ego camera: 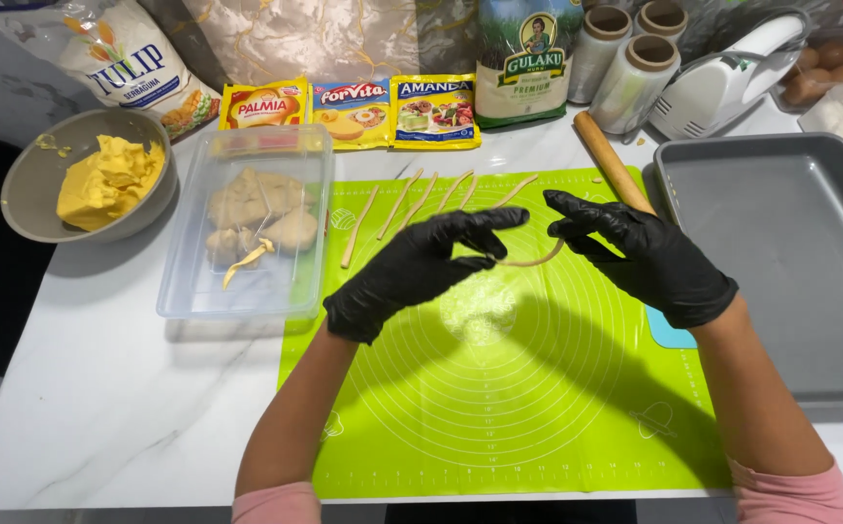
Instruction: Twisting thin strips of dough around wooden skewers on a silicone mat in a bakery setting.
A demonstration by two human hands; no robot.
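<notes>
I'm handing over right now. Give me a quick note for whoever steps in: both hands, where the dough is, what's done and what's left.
Left hand and right hand, both in black gloves, hold a thin dough strip between them above the green mat.
Done: five or so rolled strips lie at the mat's far edge.
Left: dough lumps in the clear tub. The grey tray on the right holds nothing. The rolling pin lies beside it.

Your left hand (420, 272) hides one end of the thin dough strip (528, 260) | grey baking tray (780, 291) is cut off at the right edge | egg carton (824, 68) upper right is partly out of frame | flour bag (121, 58) is clipped at the top
</notes>
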